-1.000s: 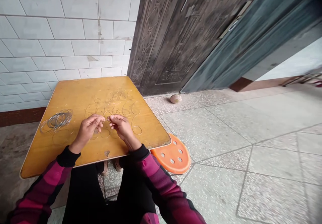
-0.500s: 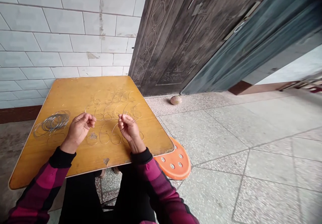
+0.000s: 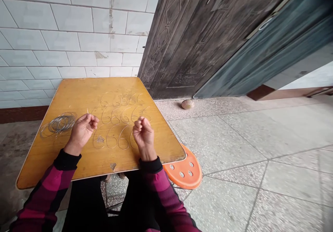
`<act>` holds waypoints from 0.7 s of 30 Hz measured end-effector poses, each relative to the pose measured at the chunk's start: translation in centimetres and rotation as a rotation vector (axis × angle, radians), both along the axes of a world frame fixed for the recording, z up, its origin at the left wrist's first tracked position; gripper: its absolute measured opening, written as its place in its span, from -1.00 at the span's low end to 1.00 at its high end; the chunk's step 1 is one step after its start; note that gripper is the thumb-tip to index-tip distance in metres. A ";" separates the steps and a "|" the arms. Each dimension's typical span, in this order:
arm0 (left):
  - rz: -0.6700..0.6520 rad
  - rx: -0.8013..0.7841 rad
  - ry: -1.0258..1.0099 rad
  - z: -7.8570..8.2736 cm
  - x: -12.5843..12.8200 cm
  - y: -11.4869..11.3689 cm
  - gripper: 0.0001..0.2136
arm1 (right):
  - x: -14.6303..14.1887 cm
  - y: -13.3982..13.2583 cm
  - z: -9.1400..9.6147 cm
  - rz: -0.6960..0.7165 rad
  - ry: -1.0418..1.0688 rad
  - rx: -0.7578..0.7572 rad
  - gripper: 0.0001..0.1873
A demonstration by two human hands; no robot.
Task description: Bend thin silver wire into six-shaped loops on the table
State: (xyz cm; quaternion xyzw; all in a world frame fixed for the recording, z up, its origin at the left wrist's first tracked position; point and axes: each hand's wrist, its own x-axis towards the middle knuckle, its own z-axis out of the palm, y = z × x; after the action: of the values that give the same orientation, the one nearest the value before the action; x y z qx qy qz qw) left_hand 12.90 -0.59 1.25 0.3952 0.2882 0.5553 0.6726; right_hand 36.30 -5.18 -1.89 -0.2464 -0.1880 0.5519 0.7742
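Note:
My left hand point(image 3: 83, 131) is raised over the left half of the wooden table point(image 3: 85, 86), thumb and fingers pinched on a thin wire point(image 3: 87, 110) whose short end sticks up. To its right, my right hand point(image 3: 144, 134) is closed, fingers curled against the thumb; whatever it grips is too thin to make out. Beyond and between the hands lie rows of thin wire pieces point(image 3: 111, 148) bent like the figure 6. A loose coil of grey wire point(image 3: 61, 123) rests just left of my left hand. Tiny scraps point(image 3: 100, 140) sit inside one bent piece.
An orange stool point(image 3: 186, 174) with holes in its seat is partly under the table's right corner. White tiled wall point(image 3: 75, 44) rises behind the table, beside a dark carved door point(image 3: 187, 51). A roundish stone-like object point(image 3: 187, 104) lies on the floor near the door.
My right hand has moved right, away from my left hand, and turned more upright. The left hand keeps its pinch. The whole view has shifted slightly.

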 end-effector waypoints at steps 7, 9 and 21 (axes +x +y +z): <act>-0.284 -0.116 -0.050 -0.2 0.3 -0.5 -0.74 | 0.2 0.4 1.7 0.193 -0.107 -0.016 -0.85; -0.403 -0.157 -0.055 -0.7 0.7 -0.8 -0.73 | -0.9 0.7 1.7 0.352 -0.210 -0.046 -0.77; -0.576 -0.257 0.048 -1.6 2.5 -2.4 -0.70 | -5.7 1.0 0.4 0.316 -0.582 0.120 -0.90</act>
State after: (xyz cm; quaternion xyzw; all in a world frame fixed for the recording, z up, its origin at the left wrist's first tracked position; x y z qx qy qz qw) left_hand 15.40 -2.98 -0.38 0.3854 0.2478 0.2916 0.8397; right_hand 30.61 -4.18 -1.47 -0.3155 -0.4693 0.5597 0.6058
